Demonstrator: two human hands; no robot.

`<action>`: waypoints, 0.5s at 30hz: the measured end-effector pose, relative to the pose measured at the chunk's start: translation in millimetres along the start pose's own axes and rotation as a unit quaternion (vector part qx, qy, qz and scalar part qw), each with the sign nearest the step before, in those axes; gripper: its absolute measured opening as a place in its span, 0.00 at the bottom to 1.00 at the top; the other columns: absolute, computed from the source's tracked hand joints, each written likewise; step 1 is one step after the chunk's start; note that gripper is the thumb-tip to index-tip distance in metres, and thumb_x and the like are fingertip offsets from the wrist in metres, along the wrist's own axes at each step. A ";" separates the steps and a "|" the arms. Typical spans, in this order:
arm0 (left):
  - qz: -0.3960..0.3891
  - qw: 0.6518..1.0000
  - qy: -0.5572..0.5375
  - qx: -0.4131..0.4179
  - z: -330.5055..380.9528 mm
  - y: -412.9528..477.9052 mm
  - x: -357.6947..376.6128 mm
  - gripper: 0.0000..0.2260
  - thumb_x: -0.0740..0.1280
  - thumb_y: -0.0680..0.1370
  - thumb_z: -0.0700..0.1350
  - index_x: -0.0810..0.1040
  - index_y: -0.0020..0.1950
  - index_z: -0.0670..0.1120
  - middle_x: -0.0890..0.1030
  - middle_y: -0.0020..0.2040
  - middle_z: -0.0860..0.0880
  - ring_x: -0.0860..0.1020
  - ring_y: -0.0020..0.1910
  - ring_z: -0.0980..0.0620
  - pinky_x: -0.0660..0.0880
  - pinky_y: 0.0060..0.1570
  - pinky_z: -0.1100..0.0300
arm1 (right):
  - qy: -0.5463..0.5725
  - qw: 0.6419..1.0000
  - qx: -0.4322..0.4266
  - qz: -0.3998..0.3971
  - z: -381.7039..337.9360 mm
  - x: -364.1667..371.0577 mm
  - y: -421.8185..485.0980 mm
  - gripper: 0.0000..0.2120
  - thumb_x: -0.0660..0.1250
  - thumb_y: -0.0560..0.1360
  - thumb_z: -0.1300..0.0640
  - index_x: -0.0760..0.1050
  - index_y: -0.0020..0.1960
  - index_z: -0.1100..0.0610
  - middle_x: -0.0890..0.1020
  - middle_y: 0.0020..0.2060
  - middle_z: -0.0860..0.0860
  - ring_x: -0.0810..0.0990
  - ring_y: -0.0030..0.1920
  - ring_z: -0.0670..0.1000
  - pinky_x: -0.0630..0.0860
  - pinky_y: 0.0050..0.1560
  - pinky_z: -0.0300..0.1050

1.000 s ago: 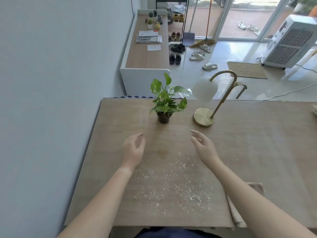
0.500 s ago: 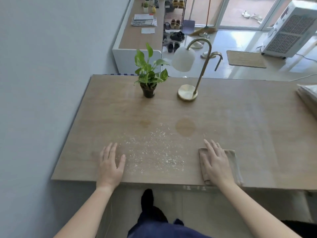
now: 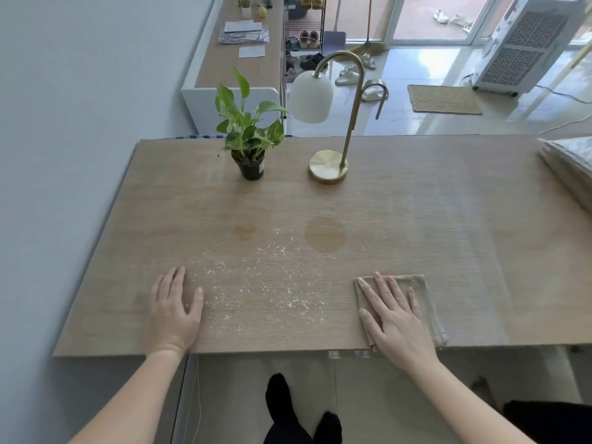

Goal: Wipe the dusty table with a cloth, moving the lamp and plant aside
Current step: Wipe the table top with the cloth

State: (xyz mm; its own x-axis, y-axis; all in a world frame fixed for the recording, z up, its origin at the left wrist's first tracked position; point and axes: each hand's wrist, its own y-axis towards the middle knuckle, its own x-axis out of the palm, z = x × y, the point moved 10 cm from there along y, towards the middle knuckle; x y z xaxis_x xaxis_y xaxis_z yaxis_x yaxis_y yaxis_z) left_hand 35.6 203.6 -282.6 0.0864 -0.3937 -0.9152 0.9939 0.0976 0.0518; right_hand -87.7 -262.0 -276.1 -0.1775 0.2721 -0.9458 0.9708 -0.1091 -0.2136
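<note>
The left hand (image 3: 174, 310) lies flat and open on the bench (image 3: 416, 219) near its front edge, palm down, holding nothing; it looks set to brace the body.

Just to its right, white dust (image 3: 266, 293) is scattered across the middle of the wood. It looks light and loose, so it should lift with gentle pressure but could scatter if swept fast.

Farther back stands the plant (image 3: 248, 129) in a small dark pot (image 3: 251, 166), upright and near the rear edge. It is likely light and top-heavy, with soft leaves; the pot wall is the place to grip, not the stems.

Beside it, apart, stands the lamp (image 3: 330, 123), with a round brass base (image 3: 327, 166), a thin curved stem and a white shade that may be fragile. The base probably carries the weight, so taking the lower stem or base seems safest.

In front, two darker clean rings mark the wood.

The right hand (image 3: 392, 315) rests spread and flat on the folded beige cloth (image 3: 423, 299), pressing it to the bench near the front edge rather than gripping it. The cloth looks soft and limp; a flat palm should slide it well.
</note>
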 end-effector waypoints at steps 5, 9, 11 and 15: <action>0.008 1.000 0.009 -0.003 1.9 -0.7 -2.0 0.34 0.53 0.82 0.65 0.69 0.82 0.46 0.70 0.82 0.45 0.61 0.82 0.41 0.59 0.82 0.42 | -0.024 0.999 0.029 -0.021 50.7 -18.3 11.6 0.29 0.39 0.82 0.30 0.38 0.82 0.28 0.40 0.84 0.36 0.34 0.83 0.41 0.35 0.83 0.52; 0.012 1.000 0.010 -0.004 2.6 2.8 -0.4 0.33 0.54 0.82 0.65 0.70 0.82 0.47 0.70 0.82 0.46 0.62 0.82 0.42 0.60 0.82 0.42 | 0.047 0.982 0.182 0.027 89.0 -43.1 76.7 0.31 0.40 0.83 0.31 0.45 0.85 0.34 0.45 0.86 0.43 0.40 0.85 0.47 0.35 0.83 0.58; 0.011 1.000 0.013 -0.003 2.2 3.0 0.8 0.33 0.54 0.82 0.65 0.70 0.82 0.47 0.70 0.81 0.46 0.62 0.82 0.42 0.60 0.81 0.41 | 0.073 0.975 0.206 0.032 68.0 -40.7 110.7 0.29 0.43 0.85 0.34 0.45 0.85 0.35 0.45 0.86 0.45 0.40 0.85 0.50 0.33 0.82 0.60; 0.017 1.000 0.014 -0.005 2.3 1.7 -2.0 0.33 0.55 0.83 0.64 0.70 0.82 0.46 0.71 0.81 0.45 0.63 0.82 0.41 0.61 0.81 0.41 | 0.017 0.999 0.031 -0.009 -17.3 -18.6 104.3 0.27 0.39 0.86 0.35 0.38 0.84 0.32 0.38 0.85 0.40 0.33 0.84 0.47 0.32 0.82 0.57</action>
State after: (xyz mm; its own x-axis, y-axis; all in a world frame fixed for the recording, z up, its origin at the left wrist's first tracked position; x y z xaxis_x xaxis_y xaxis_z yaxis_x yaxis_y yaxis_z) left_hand 37.3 202.5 -279.8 0.1181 -0.3639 -0.9239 0.9897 0.1193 0.0796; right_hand 19.7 -261.9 -276.5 -0.1884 0.3064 -0.9331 0.9553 -0.1633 -0.2465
